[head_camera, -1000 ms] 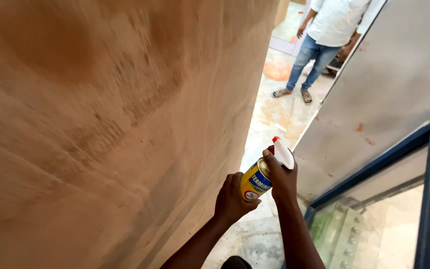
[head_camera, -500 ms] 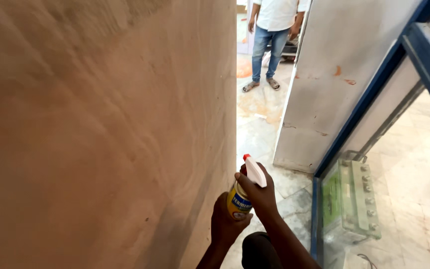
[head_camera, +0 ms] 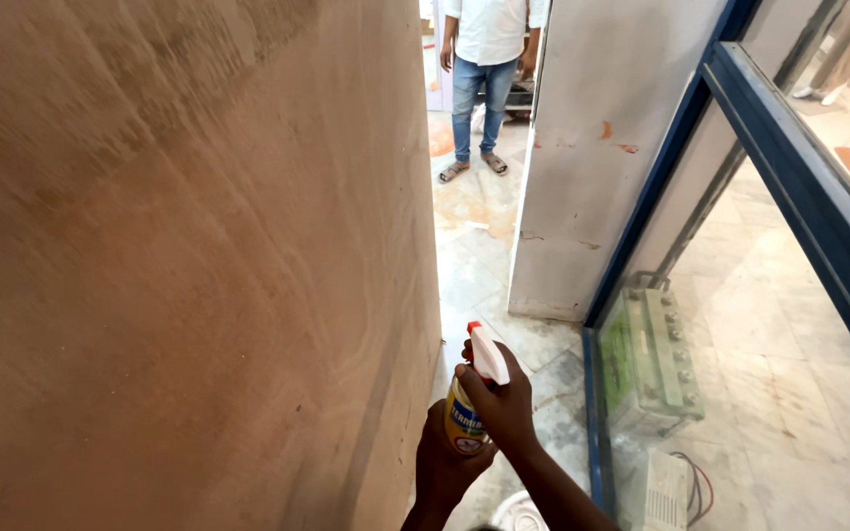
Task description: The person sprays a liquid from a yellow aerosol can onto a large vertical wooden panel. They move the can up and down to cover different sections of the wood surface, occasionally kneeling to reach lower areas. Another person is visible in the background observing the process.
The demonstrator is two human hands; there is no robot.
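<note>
Since the earlier frames my view is swinging upright, so the wooden panel (head_camera: 189,265) is now standing nearly straight along the left, and both hands with the bottle are sitting lower and closer to the bottom edge. I am watching that panel filling the whole left half of the head view, brown, with faint curved grain marks running across it. To the right, a pale wall (head_camera: 592,157) with a few rust-coloured spots is ending at a blue metal frame (head_camera: 740,108) that is slanting down toward the floor. Marble floor tiles (head_camera: 484,265) are running between panel and wall. At the far end a person (head_camera: 489,79) in a white shirt, jeans and sandals is standing, well apart from me. Near the foot of the frame a boxy battery (head_camera: 651,364) is lying on the floor.

My right hand (head_camera: 504,408) is gripping the top of a spray bottle (head_camera: 466,418), fingers wrapping around its white trigger head (head_camera: 489,356) with the red tip. My left hand (head_camera: 445,467) is cupping the yellow bottle from below. Both hands are touching each other, clamped on the bottle, just beside the panel's edge.
</note>
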